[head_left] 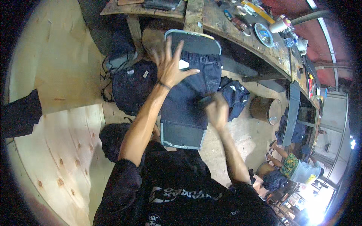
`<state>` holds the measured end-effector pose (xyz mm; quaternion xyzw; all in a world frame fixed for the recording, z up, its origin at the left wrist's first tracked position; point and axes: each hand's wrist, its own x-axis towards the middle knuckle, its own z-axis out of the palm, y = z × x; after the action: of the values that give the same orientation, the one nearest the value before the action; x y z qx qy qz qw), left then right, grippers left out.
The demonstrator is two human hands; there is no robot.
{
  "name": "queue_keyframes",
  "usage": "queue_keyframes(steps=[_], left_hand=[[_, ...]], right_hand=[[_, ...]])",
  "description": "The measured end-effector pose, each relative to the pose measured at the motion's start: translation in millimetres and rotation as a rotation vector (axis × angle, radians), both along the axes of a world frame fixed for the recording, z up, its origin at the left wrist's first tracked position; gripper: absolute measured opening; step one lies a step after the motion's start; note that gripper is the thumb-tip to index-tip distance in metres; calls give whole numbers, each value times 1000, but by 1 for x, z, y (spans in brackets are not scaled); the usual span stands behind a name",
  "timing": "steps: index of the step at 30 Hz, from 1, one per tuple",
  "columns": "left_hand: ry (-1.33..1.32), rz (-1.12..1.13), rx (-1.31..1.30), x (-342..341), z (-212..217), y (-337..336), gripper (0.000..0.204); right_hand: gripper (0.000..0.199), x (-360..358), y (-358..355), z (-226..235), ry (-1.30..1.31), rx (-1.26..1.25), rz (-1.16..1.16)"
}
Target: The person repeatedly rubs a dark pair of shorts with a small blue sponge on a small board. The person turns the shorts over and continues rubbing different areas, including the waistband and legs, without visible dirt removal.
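Observation:
Dark blue denim trousers (184,96) with a gathered waistband are pulled over a long dark board (193,42) with pale edges. The board's other end shows below the cloth, near my body. My left hand (171,67) is open, fingers spread, over the upper left of the trousers by the waistband. A white patch (183,64) shows beside its thumb. My right hand (217,111) is smeared by motion at the right edge of the trousers. Its fingers look closed round a dark thing (205,101), too blurred to name.
Denim piles lie left (134,86) and right (233,94) of the board. A wooden workbench (226,34) crosses the far side, bearing a blue-rimmed bowl (263,34) and thread cone (279,25). A round wooden stool (266,110) stands right. Another person (298,167) sits far right.

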<state>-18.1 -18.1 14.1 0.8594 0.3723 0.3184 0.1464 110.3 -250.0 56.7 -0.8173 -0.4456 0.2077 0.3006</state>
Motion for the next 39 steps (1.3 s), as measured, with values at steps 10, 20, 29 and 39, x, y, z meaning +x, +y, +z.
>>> queue_keyframes(steps=[10, 20, 29, 39], left_hand=[[-227, 128, -998, -132, -47, -184, 94], [98, -909, -1337, -169, 32, -314, 75], [151, -520, -566, 92, 47, -243, 91], [-6, 367, -638, -182, -128, -31, 44]], right_hand=[[65, 51, -72, -61, 900, -318, 35], [67, -39, -369, 30, 717, -602, -440], [90, 128, -303, -71, -9, -271, -903], [104, -37, -332, -217, 333, -853, -553]])
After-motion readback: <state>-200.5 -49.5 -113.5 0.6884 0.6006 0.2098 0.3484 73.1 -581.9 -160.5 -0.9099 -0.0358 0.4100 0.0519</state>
